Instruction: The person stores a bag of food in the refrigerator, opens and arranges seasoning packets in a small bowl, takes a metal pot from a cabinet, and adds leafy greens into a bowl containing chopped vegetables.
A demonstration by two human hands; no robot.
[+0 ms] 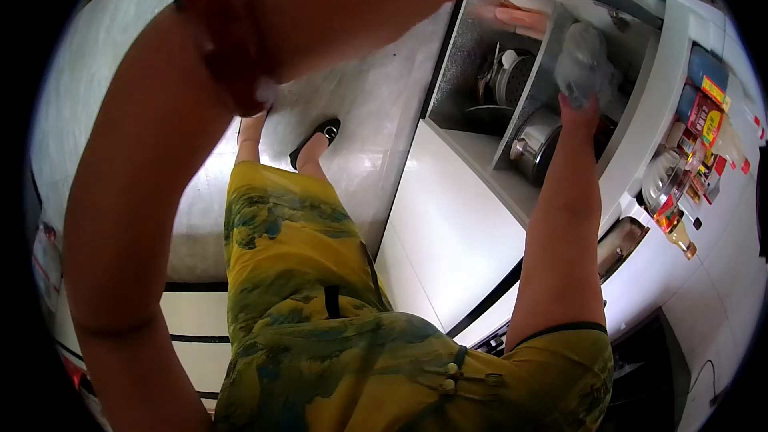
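Observation:
Reaching into an open white cabinet compartment, my right hand [580, 112] has its fingers closed around a bunched, translucent plastic bag [580, 56]. A shiny metal pot [536, 144] lies just below and left of that hand. My left arm is bent up close to the camera, with a dark red bracelet [220, 32] at the wrist. My left hand [352, 4] is a large, dark shape at the top, and its fingers are hidden.
A divider [532, 84] separates the compartments; metal lids [516, 80] stand left of it, below a blurred pinkish item [520, 20]. Bottles and packets [708, 124] are on the white surface at right. A metal pan [622, 246] sits nearer. Grey floor [384, 96] lies at left.

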